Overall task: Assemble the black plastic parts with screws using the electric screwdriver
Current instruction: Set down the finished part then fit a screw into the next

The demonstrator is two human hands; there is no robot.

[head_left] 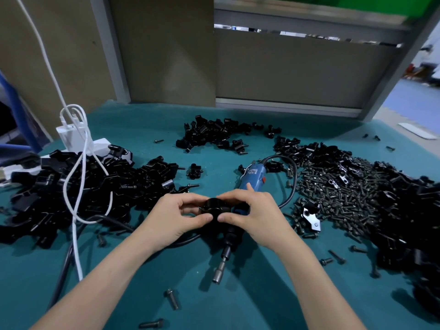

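Fingers (202, 218) of the left hand (176, 215) and right hand (252, 216) curl round a black plastic part (215, 206), pinching it above the blue electric screwdriver (252, 178) lying on the green table (262, 301); a heap of screws (345, 194) spreads to the right, with more black parts (83, 186) piled to the left.

Head-worn camera looks forward and down — close over the teal table (238, 306).

Left hand (176, 217) and right hand (250, 216) close together, both pinching a black part (215, 206), forearms (112, 272) angled inward
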